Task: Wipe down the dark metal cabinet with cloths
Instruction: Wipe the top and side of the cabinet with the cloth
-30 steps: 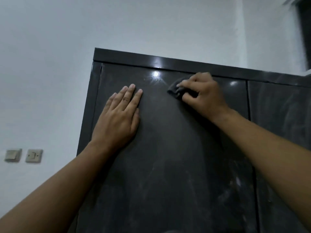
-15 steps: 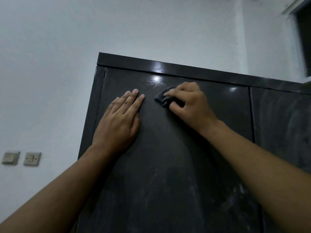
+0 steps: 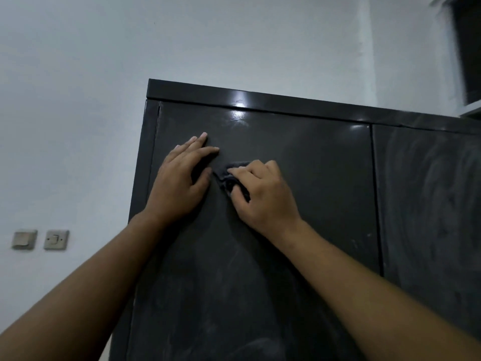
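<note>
Head view: my left hand [image 3: 179, 188] lies flat on the dark metal cabinet [image 3: 312, 178], fingers straight and close together, which I judge braces the left door. My right hand [image 3: 263, 196] has its fingers curled round a bunched cloth [image 3: 229, 175], pressing it to the door just beside the left thumb. The top rim [image 3: 286, 101] is near above. Streaky open door runs right to the seam [image 3: 374, 191] and downward.

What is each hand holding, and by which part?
Right hand grips the cloth, bunched under its fingers; which part cannot be told. Left hand holds nothing, flat on the cabinet.
</note>
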Demonstrator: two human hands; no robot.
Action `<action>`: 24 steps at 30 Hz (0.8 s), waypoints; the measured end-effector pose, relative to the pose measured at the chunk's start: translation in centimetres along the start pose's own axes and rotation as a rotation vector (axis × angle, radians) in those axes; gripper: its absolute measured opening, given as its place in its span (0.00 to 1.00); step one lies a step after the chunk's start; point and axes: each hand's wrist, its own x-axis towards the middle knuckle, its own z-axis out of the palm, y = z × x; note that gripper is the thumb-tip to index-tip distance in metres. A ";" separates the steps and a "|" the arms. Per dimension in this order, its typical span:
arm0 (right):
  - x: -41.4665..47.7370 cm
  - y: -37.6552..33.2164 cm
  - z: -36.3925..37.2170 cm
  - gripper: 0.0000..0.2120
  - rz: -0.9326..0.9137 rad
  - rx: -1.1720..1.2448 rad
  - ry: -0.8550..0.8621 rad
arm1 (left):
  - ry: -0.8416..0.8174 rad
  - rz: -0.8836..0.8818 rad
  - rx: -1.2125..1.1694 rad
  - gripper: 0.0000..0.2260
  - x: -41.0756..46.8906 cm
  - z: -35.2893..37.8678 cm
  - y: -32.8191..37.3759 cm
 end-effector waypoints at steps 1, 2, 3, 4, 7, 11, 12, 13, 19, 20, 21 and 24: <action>-0.1 -0.3 -0.6 0.21 -0.008 -0.015 -0.048 | -0.007 -0.041 -0.038 0.19 -0.2 -0.3 0.6; 0.0 -0.5 -1.2 0.23 -0.021 -0.016 -0.111 | -0.006 -0.081 -0.063 0.20 -0.6 -0.4 1.1; -0.1 -0.5 -1.9 0.24 -0.029 0.000 -0.172 | -0.001 -0.116 -0.078 0.20 -1.1 -0.6 2.0; 0.0 -0.5 -2.5 0.24 -0.017 0.046 -0.234 | 0.005 -0.147 -0.086 0.20 -1.6 -0.7 2.8; 0.5 0.1 -3.9 0.19 0.064 0.179 -0.362 | -0.017 -0.194 0.003 0.23 -3.1 -0.3 5.4; 1.5 0.9 -4.6 0.16 0.092 0.172 -0.414 | -0.029 -0.222 0.215 0.27 -4.5 1.7 8.4; 1.8 1.1 -4.8 0.14 0.128 0.228 -0.399 | -0.032 -0.203 0.265 0.26 -4.8 2.3 9.0; 1.9 1.4 -5.0 0.12 0.173 0.296 -0.382 | -0.032 -0.189 0.309 0.24 -5.1 2.8 9.5; 3.2 4.3 -6.4 0.05 0.131 0.146 -0.340 | -0.055 -0.124 0.385 0.18 -4.6 3.1 10.1; 3.3 5.0 -6.9 0.07 0.101 0.080 -0.318 | -0.051 -0.096 0.350 0.17 -4.4 2.9 10.1; 3.3 5.9 -7.5 0.10 0.079 0.023 -0.300 | -0.050 -0.077 0.313 0.15 -4.3 2.8 10.1; 2.5 9.0 -9.2 0.17 0.054 -0.143 -0.314 | -0.081 -0.047 0.348 0.18 -4.7 3.7 10.2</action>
